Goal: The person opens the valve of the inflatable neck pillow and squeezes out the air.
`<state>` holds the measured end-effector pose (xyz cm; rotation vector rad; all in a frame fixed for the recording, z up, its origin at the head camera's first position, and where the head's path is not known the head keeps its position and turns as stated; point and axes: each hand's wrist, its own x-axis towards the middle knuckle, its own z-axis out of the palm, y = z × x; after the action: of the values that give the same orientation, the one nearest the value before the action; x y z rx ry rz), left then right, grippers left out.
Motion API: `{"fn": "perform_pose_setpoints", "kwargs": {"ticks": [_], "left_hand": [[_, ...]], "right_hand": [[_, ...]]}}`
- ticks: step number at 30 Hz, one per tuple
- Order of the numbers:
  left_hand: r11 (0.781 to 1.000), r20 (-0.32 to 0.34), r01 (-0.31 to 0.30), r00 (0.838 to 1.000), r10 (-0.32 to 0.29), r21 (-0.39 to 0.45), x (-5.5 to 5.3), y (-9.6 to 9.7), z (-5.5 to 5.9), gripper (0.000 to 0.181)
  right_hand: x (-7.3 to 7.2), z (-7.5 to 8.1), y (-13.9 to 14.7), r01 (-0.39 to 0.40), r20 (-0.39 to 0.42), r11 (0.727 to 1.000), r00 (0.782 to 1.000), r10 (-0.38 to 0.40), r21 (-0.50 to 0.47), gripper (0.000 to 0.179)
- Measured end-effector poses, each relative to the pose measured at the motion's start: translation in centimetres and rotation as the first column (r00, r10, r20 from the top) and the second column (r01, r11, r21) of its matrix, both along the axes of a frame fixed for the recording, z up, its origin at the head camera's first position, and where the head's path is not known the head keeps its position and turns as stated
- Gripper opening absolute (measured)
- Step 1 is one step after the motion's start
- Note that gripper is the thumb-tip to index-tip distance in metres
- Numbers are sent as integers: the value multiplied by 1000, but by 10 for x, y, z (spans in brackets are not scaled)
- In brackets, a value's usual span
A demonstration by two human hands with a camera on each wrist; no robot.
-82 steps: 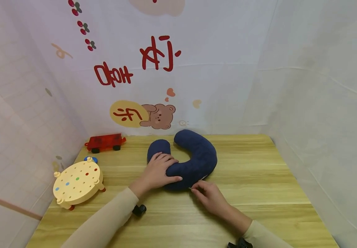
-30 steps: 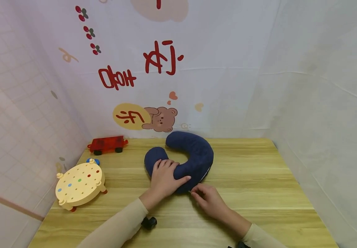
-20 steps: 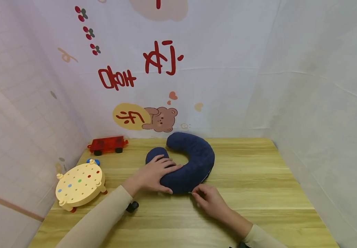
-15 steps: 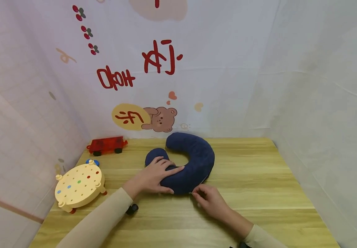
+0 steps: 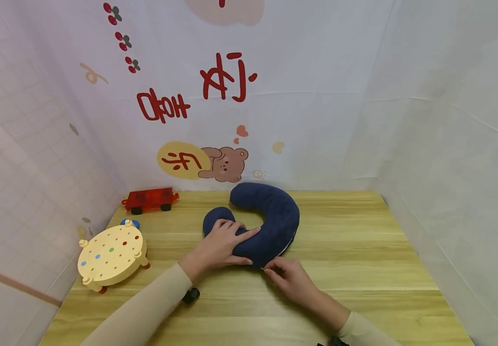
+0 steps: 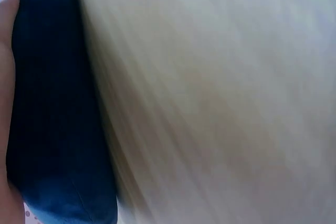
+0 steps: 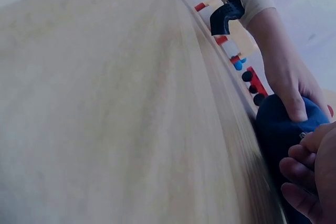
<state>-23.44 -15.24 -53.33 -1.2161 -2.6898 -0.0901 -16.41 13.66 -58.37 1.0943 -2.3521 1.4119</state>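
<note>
"What sits closest to the wearer?"

"Two pale sleeves (image 5: 145,305), coming in from the bottom edge. A black wrist device (image 5: 191,295) shows by the left wrist, and part of another shows by the right."

"And the right hand (image 5: 291,281)?"

"Thumb and fingertips are drawn together, pinching a small tab (image 7: 303,135); in the right wrist view it looks metallic. The other fingers curl in toward the palm."

"Where is that tab?"

"At the near edge of a dark blue neck pillow (image 5: 277,218). A pale seam line (image 5: 284,248) runs along the edge from near there, up the pillow's right side."

"What does the left hand (image 5: 220,245) do?"

"It holds the pillow's left arm in a wide, spread grip: thumb along the near side, index finger stretched across the top, the others bent over toward the inner curve. How hard it presses, I can't tell; the left wrist view is mostly blur beside the blue cloth."

"Where does the pillow lie?"

"Flat on the wood-grain tabletop (image 5: 353,250), around the middle, its opening toward the far left."

"Anything past it?"

"Off to the left, a round cream toy (image 5: 110,257) with coloured dots and stubby, red-tipped legs. Just behind it is a blue piece (image 5: 134,224), then a red wagon (image 5: 150,199) on black wheels at the far left corner."

"And at the back?"

"A white wall hanging (image 5: 318,134) printed with red characters, cherries and a brown bear (image 5: 228,165)."
</note>
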Motion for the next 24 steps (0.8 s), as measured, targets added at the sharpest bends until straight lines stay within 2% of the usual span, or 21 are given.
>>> {"fn": "perform_pose_setpoints", "kwargs": {"ticks": [5, 12, 18, 21, 24], "left_hand": [[999, 1, -37, 999, 37, 30, 5, 5, 0, 93], [997, -5, -80, 997, 80, 14, 9, 9, -2, 90], [997, -15, -73, 997, 74, 27, 7, 10, -4, 88], [997, 8, -64, 998, 64, 31, 6, 9, -4, 89], [997, 40, -56, 998, 55, 43, 5, 7, -2, 90]], "right_hand": [[2, 1, -3, 15, 6, 1000, 1000, -15, 17, 5], [4, 1, -9, 21, -7, 1000, 1000, -21, 10, 4], [5, 3, -11, 38, 15, 999, 999, -38, 11, 5], [5, 5, -10, 37, 21, 999, 999, -38, 29, 5], [2, 9, -5, 29, -10, 998, 1000, -28, 56, 7]]}}
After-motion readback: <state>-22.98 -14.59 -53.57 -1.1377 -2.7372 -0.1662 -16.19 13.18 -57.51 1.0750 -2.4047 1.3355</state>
